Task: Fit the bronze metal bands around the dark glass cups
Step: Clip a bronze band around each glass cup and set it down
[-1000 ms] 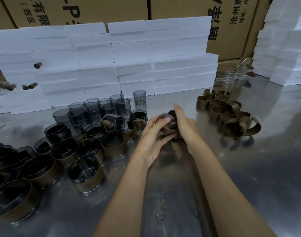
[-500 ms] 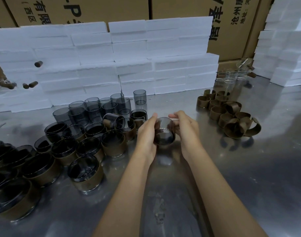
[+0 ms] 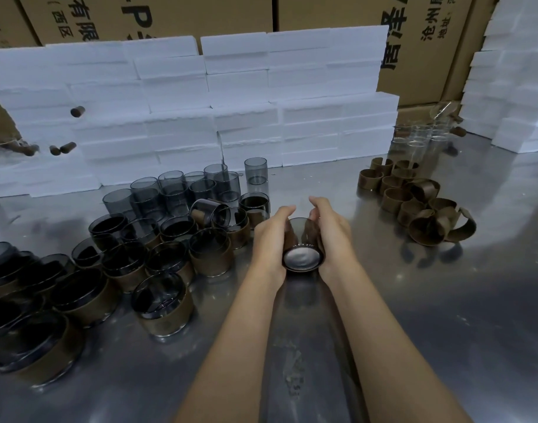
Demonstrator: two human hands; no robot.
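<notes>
A dark glass cup (image 3: 302,248) is held between the left hand (image 3: 269,245) and the right hand (image 3: 330,239), just above the steel desk (image 3: 429,315), tipped so one round end faces the camera. The fingers of both hands are curled around its sides, probably so a bronze band can be pressed on; whether a band is already on it cannot be told. Banded cups (image 3: 167,303) are crowded on the left, with bare grey cups (image 3: 182,190) behind them, close to the left hand. Loose bronze bands (image 3: 414,199) are heaped to the right, near but apart. Open desk is left in front and to the right. White foam blocks (image 3: 231,111) wall the far edge.
</notes>
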